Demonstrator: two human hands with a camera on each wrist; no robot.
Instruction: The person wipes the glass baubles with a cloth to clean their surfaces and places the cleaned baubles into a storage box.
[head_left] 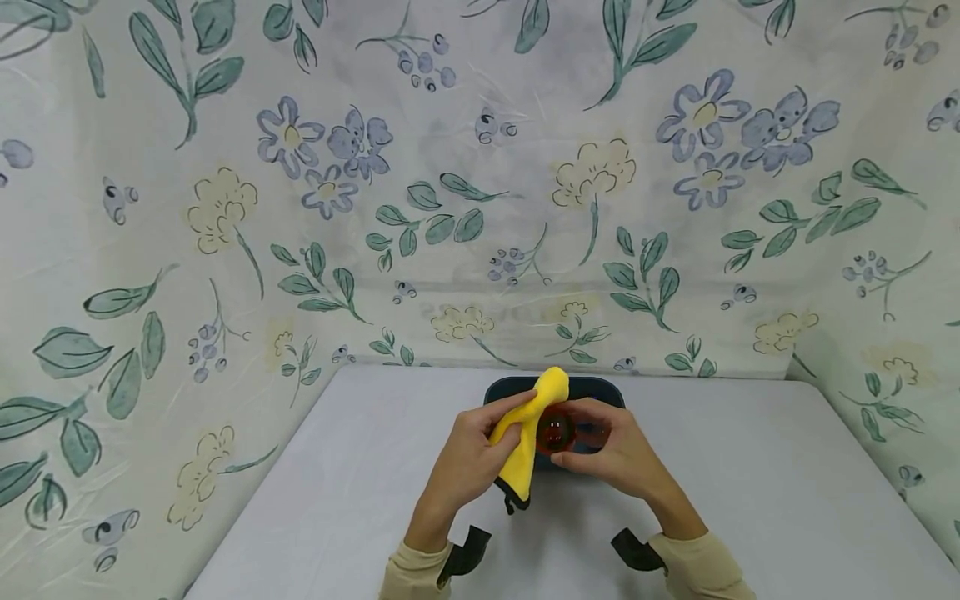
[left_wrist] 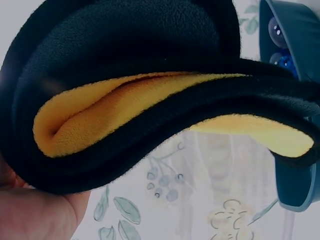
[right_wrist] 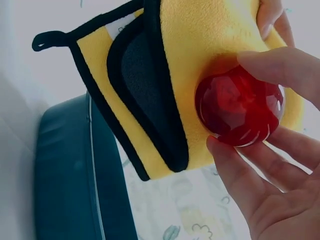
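My left hand [head_left: 467, 457] grips a folded yellow cloth [head_left: 525, 462] with black edging and a hanging loop; its other face is dark grey, as the left wrist view shows. Between the thumb and fingertips of my right hand [head_left: 628, 454] is a shiny red see-through ball [right_wrist: 240, 110]. In the right wrist view the ball lies right against the yellow side of the cloth. Both hands are in front of and over a dark teal tub [head_left: 603, 387], close together.
Inside the tub, a blue ball [left_wrist: 286, 61] and a greyish ball [left_wrist: 276, 31] show in the left wrist view. The tub stands on a white table [head_left: 360, 467]. A flower-patterned sheet [head_left: 450, 275] hangs behind and at both sides.
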